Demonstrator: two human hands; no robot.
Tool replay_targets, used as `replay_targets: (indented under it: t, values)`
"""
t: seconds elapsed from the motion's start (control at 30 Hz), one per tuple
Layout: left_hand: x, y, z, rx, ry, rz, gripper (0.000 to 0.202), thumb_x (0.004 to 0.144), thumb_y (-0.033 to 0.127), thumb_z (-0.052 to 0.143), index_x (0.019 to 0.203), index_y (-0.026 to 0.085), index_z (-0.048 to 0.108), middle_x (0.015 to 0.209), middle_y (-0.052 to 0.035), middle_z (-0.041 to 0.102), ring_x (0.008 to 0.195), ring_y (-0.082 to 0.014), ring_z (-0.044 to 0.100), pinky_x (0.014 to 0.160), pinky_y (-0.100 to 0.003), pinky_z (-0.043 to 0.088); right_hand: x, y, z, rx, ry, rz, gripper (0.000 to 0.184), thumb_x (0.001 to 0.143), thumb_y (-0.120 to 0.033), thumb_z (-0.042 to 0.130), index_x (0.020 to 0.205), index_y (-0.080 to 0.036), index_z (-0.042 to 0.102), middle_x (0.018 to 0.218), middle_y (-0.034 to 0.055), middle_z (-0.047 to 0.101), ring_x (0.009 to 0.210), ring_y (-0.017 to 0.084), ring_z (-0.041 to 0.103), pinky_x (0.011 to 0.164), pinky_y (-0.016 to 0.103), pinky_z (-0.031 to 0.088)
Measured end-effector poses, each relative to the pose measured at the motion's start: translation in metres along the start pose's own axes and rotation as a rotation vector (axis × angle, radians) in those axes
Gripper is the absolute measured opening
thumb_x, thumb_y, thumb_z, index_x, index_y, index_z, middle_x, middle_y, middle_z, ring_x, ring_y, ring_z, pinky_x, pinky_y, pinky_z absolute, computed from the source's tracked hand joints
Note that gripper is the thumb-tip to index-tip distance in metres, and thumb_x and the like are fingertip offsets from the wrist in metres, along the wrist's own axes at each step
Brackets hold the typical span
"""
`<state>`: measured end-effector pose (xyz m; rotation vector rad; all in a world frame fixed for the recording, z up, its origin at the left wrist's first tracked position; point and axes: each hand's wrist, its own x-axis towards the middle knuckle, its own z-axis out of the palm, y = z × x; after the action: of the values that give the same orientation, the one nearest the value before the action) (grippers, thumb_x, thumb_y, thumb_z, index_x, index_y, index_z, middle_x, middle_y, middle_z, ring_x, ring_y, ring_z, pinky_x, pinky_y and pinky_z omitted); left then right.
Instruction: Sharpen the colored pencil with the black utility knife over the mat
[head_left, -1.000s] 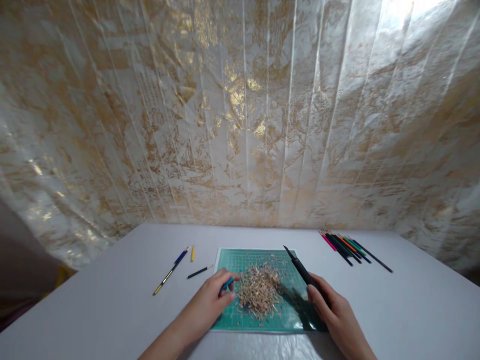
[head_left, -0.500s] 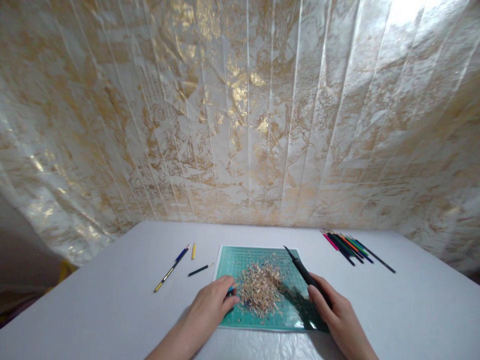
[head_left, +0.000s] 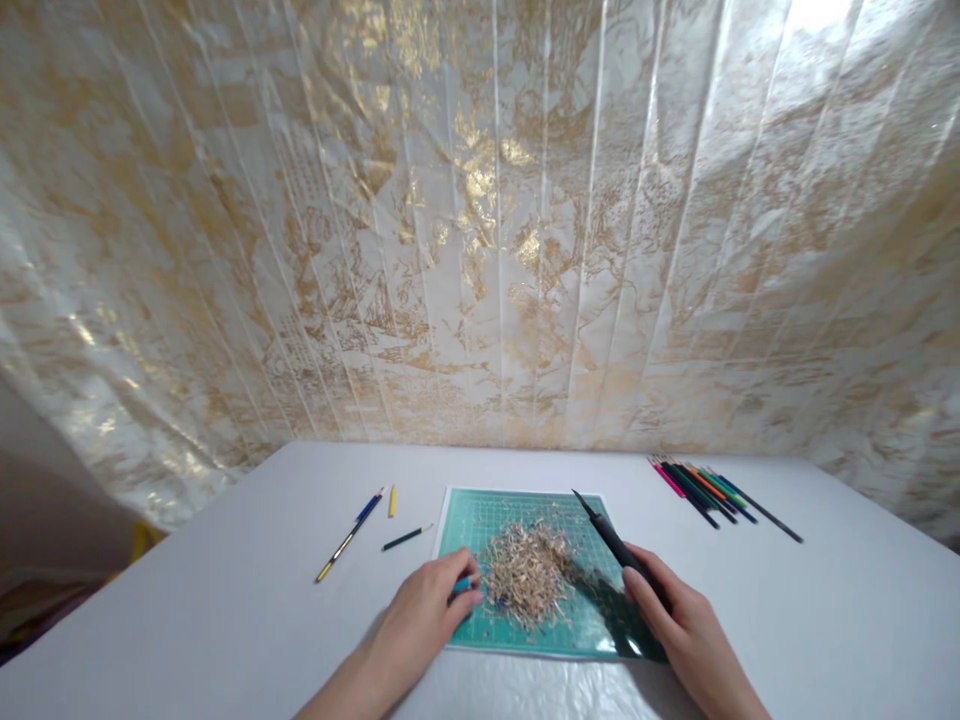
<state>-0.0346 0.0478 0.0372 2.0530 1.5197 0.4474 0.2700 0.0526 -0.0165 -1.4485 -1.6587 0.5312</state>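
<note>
Between the thumb and fingers of my left hand (head_left: pixel 435 605) is a short blue pencil (head_left: pixel 461 584), most of it hidden by the fingers. This hand rests at the left edge of a green cutting mat (head_left: pixel 469 510). A heap of pencil shavings (head_left: pixel 529 575) lies on the mat, just right of the pencil. My right hand (head_left: pixel 679 615) is closed around the black handle of a craft knife (head_left: pixel 619 545) over the mat's right side. The knife's dark blade points up and to the left, apart from the shavings and the pencil.
On the white table (head_left: pixel 247 620), left of the mat, lie a black-and-gold pencil (head_left: pixel 337 555), a blue pencil (head_left: pixel 369 505), a yellow stub (head_left: pixel 392 502) and a short dark pencil (head_left: pixel 403 539). Several coloured pencils (head_left: pixel 705 490) lie at the back right. A patterned foil sheet (head_left: pixel 480 250) hangs behind.
The whole scene has shifted slightly right in view. A little more of the blue pencil shows in my left hand. Both hands keep their grips.
</note>
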Motion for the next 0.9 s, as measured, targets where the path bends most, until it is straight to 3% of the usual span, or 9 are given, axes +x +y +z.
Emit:
replay_targets:
  t: [0.17, 0.4, 0.53, 0.63, 0.77, 0.9]
  values:
    - [-0.02, 0.018, -0.002, 0.018, -0.214, 0.096, 0.013, 0.071, 0.015, 0.064, 0.077, 0.027, 0.068, 0.09, 0.0039, 0.066, 0.087, -0.0149, 0.064, 0.074, -0.02, 0.043, 0.0, -0.001, -0.001, 0.003, -0.005, 0.007, 0.047, 0.088, -0.056, 0.047, 0.114, -0.021, 0.065, 0.08, 0.003, 0.075, 0.07, 0.022, 0.069, 0.067, 0.029, 0.053]
    - [-0.024, 0.026, 0.015, 0.163, -0.356, 0.065, 0.02, 0.067, 0.016, 0.069, 0.085, 0.025, 0.07, 0.105, -0.0022, 0.069, 0.094, -0.0254, 0.068, 0.078, -0.03, 0.049, 0.0, -0.001, -0.001, -0.01, -0.007, 0.02, 0.05, 0.088, -0.057, 0.046, 0.113, -0.019, 0.066, 0.07, 0.0019, 0.07, 0.063, 0.021, 0.065, 0.061, 0.029, 0.051]
    - [-0.02, 0.034, 0.019, 0.247, -0.391, 0.072, 0.02, 0.071, 0.012, 0.059, 0.084, 0.022, 0.07, 0.105, -0.0068, 0.07, 0.095, -0.0303, 0.069, 0.079, -0.036, 0.051, 0.0, -0.004, -0.001, -0.003, -0.007, 0.016, 0.049, 0.087, -0.057, 0.047, 0.112, -0.02, 0.067, 0.074, 0.0025, 0.072, 0.066, 0.022, 0.067, 0.063, 0.029, 0.051]
    - [-0.022, 0.041, 0.012, 0.293, -0.397, 0.073, 0.022, 0.073, 0.01, 0.054, 0.085, 0.021, 0.069, 0.104, -0.0102, 0.071, 0.093, -0.0322, 0.069, 0.079, -0.039, 0.052, 0.0, -0.005, -0.001, 0.0, -0.006, 0.013, 0.048, 0.087, -0.057, 0.047, 0.111, -0.021, 0.067, 0.076, 0.0028, 0.074, 0.068, 0.022, 0.068, 0.064, 0.029, 0.052]
    - [-0.028, 0.041, -0.004, 0.282, -0.346, 0.07, 0.017, 0.082, 0.018, 0.053, 0.091, 0.026, 0.066, 0.105, -0.0051, 0.07, 0.094, -0.0258, 0.067, 0.081, -0.033, 0.05, 0.0, -0.003, -0.001, 0.005, -0.013, 0.009, 0.048, 0.087, -0.056, 0.048, 0.114, -0.021, 0.066, 0.09, 0.0053, 0.077, 0.077, 0.023, 0.07, 0.071, 0.03, 0.053]
    - [-0.03, 0.035, -0.008, 0.267, -0.365, 0.066, 0.014, 0.08, 0.018, 0.057, 0.087, 0.025, 0.067, 0.102, -0.0039, 0.072, 0.092, -0.0254, 0.068, 0.079, -0.031, 0.05, 0.001, 0.0, 0.0, 0.004, -0.018, 0.017, 0.051, 0.087, -0.057, 0.048, 0.114, -0.018, 0.066, 0.085, 0.0051, 0.076, 0.075, 0.023, 0.07, 0.07, 0.03, 0.053]
